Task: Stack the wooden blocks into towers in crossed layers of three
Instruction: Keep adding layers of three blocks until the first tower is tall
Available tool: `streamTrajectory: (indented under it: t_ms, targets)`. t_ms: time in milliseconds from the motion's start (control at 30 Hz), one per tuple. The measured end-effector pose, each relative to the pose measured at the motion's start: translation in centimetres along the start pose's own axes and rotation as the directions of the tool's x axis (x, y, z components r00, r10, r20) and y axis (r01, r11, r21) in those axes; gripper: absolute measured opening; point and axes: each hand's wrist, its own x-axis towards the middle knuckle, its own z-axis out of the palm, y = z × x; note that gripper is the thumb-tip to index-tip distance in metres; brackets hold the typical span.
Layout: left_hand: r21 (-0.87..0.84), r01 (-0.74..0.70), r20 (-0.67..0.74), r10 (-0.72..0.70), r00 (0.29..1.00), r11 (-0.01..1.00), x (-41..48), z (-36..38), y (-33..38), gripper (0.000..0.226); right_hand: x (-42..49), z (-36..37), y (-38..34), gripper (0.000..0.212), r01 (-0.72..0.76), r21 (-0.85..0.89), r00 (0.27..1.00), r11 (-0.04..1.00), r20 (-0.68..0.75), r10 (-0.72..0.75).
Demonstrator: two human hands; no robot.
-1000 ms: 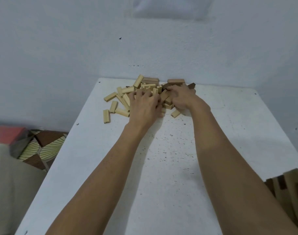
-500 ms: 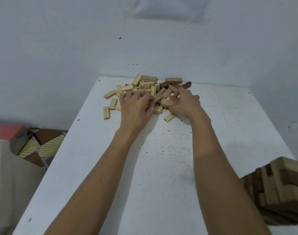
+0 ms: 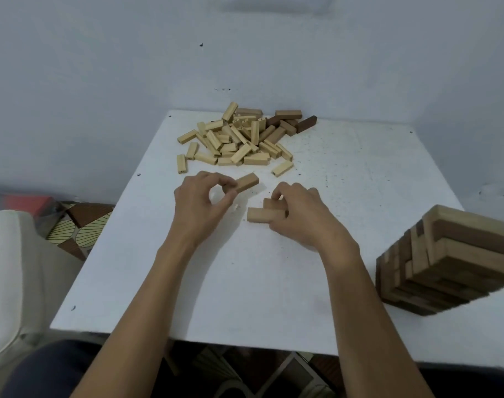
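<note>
1. My left hand (image 3: 200,202) pinches one end of a light block (image 3: 247,182) between thumb and fingertips; its other end points away to the right.
2. My right hand (image 3: 302,214) is curled round two blocks (image 3: 263,215) that lie side by side, touching, on the desk (image 3: 245,282).
3. The loose pile (image 3: 239,139) sits at the desk's far edge, mostly pale blocks with darker ones on its right.
4. A built tower (image 3: 446,259) of crossed layers stands near the right edge, well apart from both hands.
</note>
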Motion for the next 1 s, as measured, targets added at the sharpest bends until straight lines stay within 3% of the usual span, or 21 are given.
streamTrajectory:
  t_ms: [167, 367, 600, 800, 1000]
  targets:
    - [-0.023, 0.074, 0.128, -0.071, 0.989, 0.997, -3.8, -0.8, 0.9, 0.008, -3.4, 0.7, 0.8, 0.045, 0.081, 0.03, 0.996, 0.996, 0.025, -0.082]
    - [0.016, 0.024, 0.166, -0.026, 0.986, 1.0, -7.0, -0.3, 1.5, 0.005, -6.3, 1.7, 1.9, 0.05, 0.185, 0.059, 0.982, 0.981, 0.017, -0.186]
    - [0.077, -0.036, 0.287, 0.013, 0.958, 0.996, -7.3, -0.6, 2.1, 0.022, -8.4, 3.3, 2.1, 0.043, 0.206, -0.076, 0.953, 0.976, -0.213, -0.217]
    - [0.036, -0.042, 0.442, 0.022, 0.897, 0.998, -7.5, -0.7, 3.3, 0.041, -8.6, 4.4, 2.0, 0.047, 0.178, -0.103, 0.942, 0.979, -0.271, -0.2]
    - [-0.009, -0.064, 0.526, 0.059, 0.849, 0.998, -7.6, -0.7, 3.3, 0.055, -9.2, 3.4, 2.1, 0.05, 0.225, 0.087, 0.969, 0.971, -0.122, -0.214]
